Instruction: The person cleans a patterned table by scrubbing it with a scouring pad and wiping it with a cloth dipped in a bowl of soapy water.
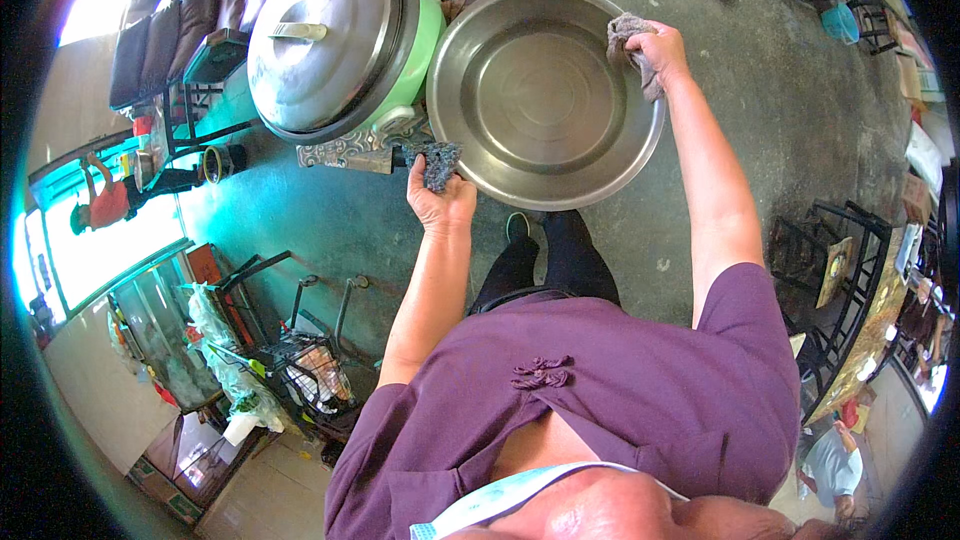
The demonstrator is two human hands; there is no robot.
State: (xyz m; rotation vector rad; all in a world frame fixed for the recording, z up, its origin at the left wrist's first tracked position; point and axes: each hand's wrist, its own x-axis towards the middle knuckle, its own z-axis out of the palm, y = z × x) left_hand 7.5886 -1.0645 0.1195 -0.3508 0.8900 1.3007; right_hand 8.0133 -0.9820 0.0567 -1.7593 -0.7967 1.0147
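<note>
A wide, shallow stainless steel basin (546,82) lies in front of me, its inside showing nothing in it. My left hand (444,199) holds a dark grey-blue scouring pad (436,163) by the basin's lower left rim. At the upper right rim, my right hand (660,52) grips a crumpled grey-brown cloth (628,37), which hangs over the edge. Left of the basin stands a light green tub or pot (416,52), covered by a metal lid (330,45) with a pale handle. Whether the left hand touches the basin I cannot tell.
A patterned board or bench (349,154) shows beneath the green vessel. Black-framed chairs (847,277) stand to the right, and a wire basket (319,375) is at the lower left. One person in red (109,202) is far left; another in a light top (832,465) is lower right.
</note>
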